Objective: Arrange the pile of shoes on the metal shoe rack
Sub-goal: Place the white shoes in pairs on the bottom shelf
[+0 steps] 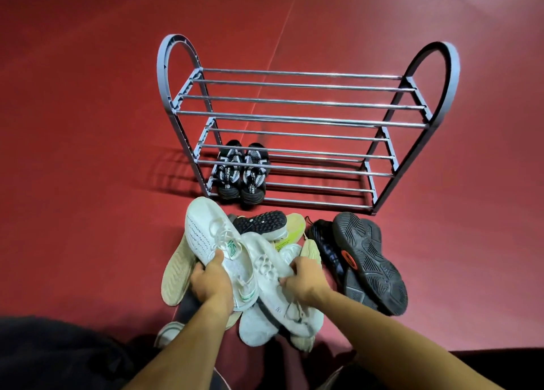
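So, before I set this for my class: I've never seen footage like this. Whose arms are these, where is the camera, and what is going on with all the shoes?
There is no machine here. A person wears a wide-angle camera on the head, so you look down along their own bare arms.

On the red floor stands a metal shoe rack with three tiers of bars. One black-and-white pair already sits at the left end of its lowest tier.

In front lies the pile of shoes, and to its right an upturned dark shoe.

The left hand grips a white sneaker; the right hand grips another white shoe.
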The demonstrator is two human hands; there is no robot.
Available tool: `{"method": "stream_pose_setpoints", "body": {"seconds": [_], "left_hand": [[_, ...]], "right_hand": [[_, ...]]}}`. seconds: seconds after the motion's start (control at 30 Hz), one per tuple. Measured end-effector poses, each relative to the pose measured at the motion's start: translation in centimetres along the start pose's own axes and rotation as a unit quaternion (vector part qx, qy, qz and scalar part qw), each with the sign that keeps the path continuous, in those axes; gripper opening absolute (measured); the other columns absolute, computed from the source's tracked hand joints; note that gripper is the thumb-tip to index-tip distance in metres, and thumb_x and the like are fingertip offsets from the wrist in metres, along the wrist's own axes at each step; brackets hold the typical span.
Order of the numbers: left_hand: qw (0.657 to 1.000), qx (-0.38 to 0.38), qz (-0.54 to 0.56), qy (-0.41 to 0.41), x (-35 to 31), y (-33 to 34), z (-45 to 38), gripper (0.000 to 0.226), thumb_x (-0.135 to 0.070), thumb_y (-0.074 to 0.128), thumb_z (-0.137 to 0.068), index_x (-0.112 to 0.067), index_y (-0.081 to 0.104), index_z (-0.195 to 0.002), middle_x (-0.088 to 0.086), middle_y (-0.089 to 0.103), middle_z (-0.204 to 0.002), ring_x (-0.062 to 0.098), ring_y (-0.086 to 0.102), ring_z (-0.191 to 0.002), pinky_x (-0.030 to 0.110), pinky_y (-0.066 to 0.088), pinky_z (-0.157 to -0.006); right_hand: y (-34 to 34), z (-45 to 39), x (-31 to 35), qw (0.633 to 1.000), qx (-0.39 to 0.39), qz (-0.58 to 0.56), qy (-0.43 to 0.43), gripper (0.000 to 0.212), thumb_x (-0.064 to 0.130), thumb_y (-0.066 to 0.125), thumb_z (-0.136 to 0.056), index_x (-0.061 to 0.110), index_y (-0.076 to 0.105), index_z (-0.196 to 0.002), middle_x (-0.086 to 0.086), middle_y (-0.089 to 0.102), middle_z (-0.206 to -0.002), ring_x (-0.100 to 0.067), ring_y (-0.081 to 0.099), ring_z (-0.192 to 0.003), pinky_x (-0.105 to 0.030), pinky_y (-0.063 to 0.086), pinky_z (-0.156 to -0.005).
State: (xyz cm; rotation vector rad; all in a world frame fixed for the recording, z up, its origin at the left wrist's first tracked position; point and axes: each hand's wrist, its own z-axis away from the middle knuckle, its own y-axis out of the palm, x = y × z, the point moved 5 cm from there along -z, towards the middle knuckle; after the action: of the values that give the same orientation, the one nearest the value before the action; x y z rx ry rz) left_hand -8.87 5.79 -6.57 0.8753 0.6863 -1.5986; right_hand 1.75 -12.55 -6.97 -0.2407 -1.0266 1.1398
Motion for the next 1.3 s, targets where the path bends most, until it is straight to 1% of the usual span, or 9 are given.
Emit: {"method": "stream_pose_setpoints", "body": {"seconds": [0.07, 0.17, 0.33, 0.4, 0.5, 0.7, 0.97, 1.13, 1.3], "left_hand": [[1.0, 0.014, -0.007, -0.02, 0.2, 0.2, -0.1, 0.033, -0.016, 0.074, -0.083, -0.009, 0.072, -0.115, 0.005, 0.073, -0.106, 0.028, 0.067, -0.098, 0.035, 0.05, -0.086], [0.998, 0.04, -0.025, -0.029, 0.6, 0.4, 0.1, 0.03, -0.016, 0.075, -0.082, -0.006, 0.073, -0.11, 0.008, 0.074, -0.103, 0.03, 0.068, -0.098, 0.037, 0.053, -0.086], [0.998, 0.054, -0.035, -0.023, 0.3, 1.2, 0.6, 0.026, -0.013, 0.074, -0.084, -0.004, 0.072, -0.108, 0.008, 0.071, -0.095, 0.024, 0.064, -0.08, 0.029, 0.046, -0.069], [0.996, 0.069, -0.052, -0.014, 0.3, 1.5, 0.6, 0.025, -0.013, 0.073, -0.084, -0.004, 0.072, -0.107, 0.007, 0.072, -0.093, 0.024, 0.065, -0.08, 0.027, 0.047, -0.064], [0.99, 0.108, -0.087, 0.007, 0.7, 2.6, 0.6, 0.023, -0.014, 0.074, -0.082, -0.007, 0.074, -0.104, 0.004, 0.074, -0.089, 0.029, 0.07, -0.09, 0.033, 0.053, -0.073], [0.979, 0.163, -0.115, 0.031, -0.1, 5.7, 1.9, 0.013, -0.013, 0.074, -0.082, -0.015, 0.074, -0.096, -0.004, 0.072, -0.084, 0.017, 0.068, -0.082, 0.026, 0.048, -0.065], [0.973, 0.182, -0.128, 0.057, -0.2, 6.3, 1.8, 0.02, -0.015, 0.076, -0.08, -0.016, 0.076, -0.1, -0.003, 0.076, -0.089, 0.018, 0.071, -0.087, 0.031, 0.051, -0.076], [0.984, 0.148, -0.095, 0.036, -0.5, 5.8, 1.2, 0.009, -0.014, 0.076, -0.079, -0.02, 0.074, -0.086, 0.0, 0.076, -0.088, 0.022, 0.071, -0.086, 0.032, 0.053, -0.074], [0.993, 0.091, -0.058, -0.036, -0.4, 5.4, 0.1, 0.024, -0.021, 0.075, -0.077, -0.011, 0.075, -0.099, 0.008, 0.076, -0.094, 0.03, 0.071, -0.09, 0.042, 0.058, -0.087]], "right_hand": [[-2.2, -0.4, 0.0, 0.998, -0.048, -0.022, -0.018, 0.017, 0.02, 0.072, -0.077, 0.013, 0.057, -0.072, 0.0, 0.061, -0.073, -0.014, 0.056, -0.064, -0.024, 0.041, -0.047], [-3.5, -0.4, 0.0, 0.994, -0.08, -0.071, -0.031, 0.022, 0.021, 0.075, -0.077, 0.013, 0.058, -0.065, -0.002, 0.063, -0.068, -0.017, 0.058, -0.062, -0.029, 0.047, -0.053], [-5.4, 0.7, -0.2, 0.957, -0.198, -0.21, -0.009, 0.017, 0.02, 0.073, -0.078, 0.008, 0.062, -0.074, -0.005, 0.07, -0.063, -0.015, 0.067, -0.052, -0.032, 0.057, -0.055], [-6.7, 0.6, 0.1, 0.937, -0.245, -0.251, -0.002, 0.02, 0.023, 0.074, -0.08, 0.009, 0.061, -0.074, -0.004, 0.07, -0.065, -0.017, 0.068, -0.058, -0.034, 0.058, -0.061], [-7.9, 0.3, 0.7, 0.912, -0.286, -0.293, 0.004, 0.021, 0.023, 0.074, -0.081, 0.007, 0.061, -0.074, -0.007, 0.069, -0.073, -0.02, 0.065, -0.066, -0.034, 0.053, -0.064], [-7.7, -0.2, 0.7, 0.908, -0.278, -0.312, -0.008, 0.018, 0.02, 0.075, -0.082, 0.009, 0.061, -0.077, -0.005, 0.07, -0.074, -0.018, 0.068, -0.067, -0.034, 0.056, -0.064], [-8.0, -0.5, 0.1, 0.903, -0.28, -0.324, -0.016, 0.016, 0.019, 0.076, -0.081, 0.009, 0.064, -0.081, -0.005, 0.072, -0.077, -0.021, 0.07, -0.07, -0.037, 0.058, -0.067], [-7.5, -1.5, 0.2, 0.909, -0.252, -0.332, 0.007, 0.017, 0.022, 0.076, -0.079, 0.011, 0.064, -0.08, -0.005, 0.073, -0.081, -0.022, 0.072, -0.076, -0.038, 0.06, -0.071], [-8.1, -2.3, -0.7, 0.905, -0.247, -0.335, 0.084, 0.015, 0.023, 0.07, -0.078, 0.01, 0.062, -0.078, -0.008, 0.072, -0.081, -0.026, 0.072, -0.075, -0.042, 0.063, -0.07]]}}
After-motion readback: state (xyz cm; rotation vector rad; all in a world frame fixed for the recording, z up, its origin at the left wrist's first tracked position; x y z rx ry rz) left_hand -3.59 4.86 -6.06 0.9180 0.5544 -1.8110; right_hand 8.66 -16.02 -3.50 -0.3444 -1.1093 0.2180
